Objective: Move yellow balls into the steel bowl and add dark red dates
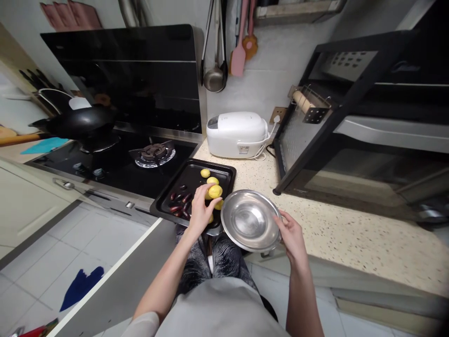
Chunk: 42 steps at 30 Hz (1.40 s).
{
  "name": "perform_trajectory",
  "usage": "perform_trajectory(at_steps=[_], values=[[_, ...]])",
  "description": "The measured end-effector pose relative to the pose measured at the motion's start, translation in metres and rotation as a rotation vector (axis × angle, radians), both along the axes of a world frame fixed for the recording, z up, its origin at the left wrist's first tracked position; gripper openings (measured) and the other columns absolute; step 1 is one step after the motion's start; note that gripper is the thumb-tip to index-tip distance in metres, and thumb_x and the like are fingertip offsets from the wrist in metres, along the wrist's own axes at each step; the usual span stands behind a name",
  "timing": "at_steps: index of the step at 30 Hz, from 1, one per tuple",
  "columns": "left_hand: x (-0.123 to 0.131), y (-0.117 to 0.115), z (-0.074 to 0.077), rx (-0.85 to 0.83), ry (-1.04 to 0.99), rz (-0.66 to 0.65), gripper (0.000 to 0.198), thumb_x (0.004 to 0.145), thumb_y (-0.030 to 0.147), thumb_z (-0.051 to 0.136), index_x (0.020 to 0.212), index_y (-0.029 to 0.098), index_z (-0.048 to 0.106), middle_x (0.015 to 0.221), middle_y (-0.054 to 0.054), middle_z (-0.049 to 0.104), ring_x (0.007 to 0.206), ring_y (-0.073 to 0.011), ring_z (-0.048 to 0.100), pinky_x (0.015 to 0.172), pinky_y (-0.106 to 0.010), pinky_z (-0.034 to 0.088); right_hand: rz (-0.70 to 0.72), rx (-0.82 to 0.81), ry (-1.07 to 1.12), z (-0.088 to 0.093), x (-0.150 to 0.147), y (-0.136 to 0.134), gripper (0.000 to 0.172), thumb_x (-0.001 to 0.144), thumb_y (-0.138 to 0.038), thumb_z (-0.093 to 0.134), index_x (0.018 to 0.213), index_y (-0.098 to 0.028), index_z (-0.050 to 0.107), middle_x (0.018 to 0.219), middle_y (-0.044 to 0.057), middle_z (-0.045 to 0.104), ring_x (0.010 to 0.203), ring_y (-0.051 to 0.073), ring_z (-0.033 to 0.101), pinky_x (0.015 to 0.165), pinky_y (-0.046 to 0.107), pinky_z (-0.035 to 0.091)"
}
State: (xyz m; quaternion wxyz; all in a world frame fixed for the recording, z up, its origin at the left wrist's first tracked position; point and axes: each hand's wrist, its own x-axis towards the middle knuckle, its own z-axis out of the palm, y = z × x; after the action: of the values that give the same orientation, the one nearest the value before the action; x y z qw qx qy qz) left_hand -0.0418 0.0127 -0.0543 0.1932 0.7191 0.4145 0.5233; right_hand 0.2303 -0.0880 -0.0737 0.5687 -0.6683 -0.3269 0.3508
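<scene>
My left hand (199, 211) is closed around a yellow peeled potato (214, 191), holding it just above a black baking tray (164, 202). On the tray lie other yellow potatoes (205, 173) toward the back and several dark purple pieces (180, 203) at the near left. My right hand (292, 234) grips the right rim of an empty steel bowl (249, 220), which is tilted toward me at the counter's front edge, beside the tray.
A gas hob (154, 154) with a black wok (79, 122) lies left of the tray. A white rice cooker (236, 134) stands at the back wall. A black metal rack (336, 117) fills the right. Speckled counter (351, 234) stretches right of the bowl.
</scene>
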Motion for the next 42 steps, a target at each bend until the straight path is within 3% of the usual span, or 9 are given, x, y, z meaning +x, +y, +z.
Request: perform_trajectory(at_steps=[4, 6, 9, 12, 22, 27, 33, 38, 42], values=[[0.014, -0.023, 0.016, 0.032, 0.044, -0.105, 0.037, 0.095, 0.038, 0.073, 0.129, 0.025, 0.064, 0.124, -0.01, 0.07, 0.118, -0.028, 0.064, 0.105, -0.043, 0.049, -0.24, 0.169, -0.637, 0.016, -0.014, -0.01, 0.044, 0.09, -0.055, 0.062, 0.111, -0.018, 0.072, 0.096, 0.012, 0.073, 0.096, 0.029, 0.066, 0.087, 0.046, 0.053], [0.021, -0.034, 0.022, 0.033, 0.092, -0.154, 0.039, 0.093, 0.04, 0.075, 0.128, 0.025, 0.065, 0.121, -0.01, 0.071, 0.115, -0.0282, 0.065, 0.103, -0.043, 0.049, -0.197, 0.306, -0.775, 0.028, -0.029, -0.016, 0.032, 0.097, -0.046, 0.058, 0.109, -0.021, 0.072, 0.107, 0.013, 0.073, 0.108, 0.031, 0.065, 0.096, 0.049, 0.052], [0.031, -0.046, 0.023, 0.039, 0.189, -0.197, 0.038, 0.094, 0.038, 0.074, 0.129, 0.026, 0.067, 0.117, -0.009, 0.073, 0.112, -0.0285, 0.066, 0.103, -0.044, 0.048, 0.167, 0.393, -0.741, 0.041, -0.054, -0.02, 0.023, 0.101, -0.036, 0.058, 0.116, -0.024, 0.07, 0.112, 0.01, 0.074, 0.109, 0.026, 0.068, 0.097, 0.043, 0.054], [0.038, -0.053, 0.018, 0.052, 0.281, -0.209, 0.035, 0.096, 0.032, 0.07, 0.13, 0.026, 0.068, 0.112, -0.008, 0.072, 0.11, -0.0284, 0.065, 0.104, -0.045, 0.047, 0.325, 0.358, -0.683, 0.042, -0.071, -0.019, 0.033, 0.098, -0.033, 0.063, 0.13, -0.024, 0.065, 0.123, 0.01, 0.072, 0.112, 0.026, 0.068, 0.096, 0.041, 0.057], [0.038, -0.063, 0.006, -0.011, 0.329, -0.343, 0.052, 0.097, 0.032, 0.069, 0.146, 0.024, 0.054, 0.13, -0.011, 0.069, 0.123, -0.0289, 0.063, 0.113, -0.05, 0.045, 0.252, 0.19, -0.626, 0.029, -0.06, -0.005, 0.032, 0.085, -0.029, 0.064, 0.116, -0.018, 0.067, 0.111, 0.009, 0.075, 0.07, 0.019, 0.069, 0.07, 0.034, 0.059], [0.027, -0.065, 0.012, -0.01, 0.474, -0.471, 0.042, 0.097, 0.048, 0.068, 0.131, 0.023, 0.065, 0.124, -0.009, 0.074, 0.118, -0.0261, 0.068, 0.121, -0.053, 0.039, 0.241, 0.101, -0.878, 0.022, -0.043, 0.004, 0.031, 0.089, -0.023, 0.056, 0.118, -0.016, 0.067, 0.109, 0.014, 0.075, 0.103, 0.031, 0.07, 0.091, 0.044, 0.057], [0.017, -0.063, 0.018, -0.017, 0.581, -0.517, 0.028, 0.098, 0.048, 0.066, 0.089, 0.022, 0.074, 0.102, -0.005, 0.077, 0.111, -0.0247, 0.07, 0.122, -0.052, 0.039, 0.288, 0.017, -0.972, 0.021, -0.042, 0.008, 0.033, 0.094, -0.017, 0.049, 0.122, -0.012, 0.067, 0.114, 0.017, 0.073, 0.105, 0.031, 0.07, 0.093, 0.044, 0.056], [0.012, -0.06, 0.018, -0.006, 0.607, -0.499, 0.028, 0.099, 0.046, 0.065, 0.086, 0.022, 0.074, 0.103, -0.005, 0.076, 0.109, -0.0241, 0.07, 0.123, -0.052, 0.038, 0.271, 0.035, -1.042, 0.023, -0.043, 0.005, 0.043, 0.094, -0.011, 0.045, 0.131, -0.018, 0.067, 0.121, 0.014, 0.072, 0.112, 0.03, 0.067, 0.096, 0.045, 0.055], [0.007, -0.058, 0.019, -0.008, 0.529, -0.459, 0.022, 0.104, 0.038, 0.058, 0.107, 0.022, 0.074, 0.127, -0.009, 0.072, 0.125, -0.0256, 0.064, 0.118, -0.048, 0.044, 0.281, 0.027, -1.06, 0.023, -0.042, 0.002, 0.047, 0.095, -0.011, 0.044, 0.135, -0.02, 0.065, 0.126, 0.013, 0.07, 0.114, 0.03, 0.066, 0.094, 0.045, 0.056]])
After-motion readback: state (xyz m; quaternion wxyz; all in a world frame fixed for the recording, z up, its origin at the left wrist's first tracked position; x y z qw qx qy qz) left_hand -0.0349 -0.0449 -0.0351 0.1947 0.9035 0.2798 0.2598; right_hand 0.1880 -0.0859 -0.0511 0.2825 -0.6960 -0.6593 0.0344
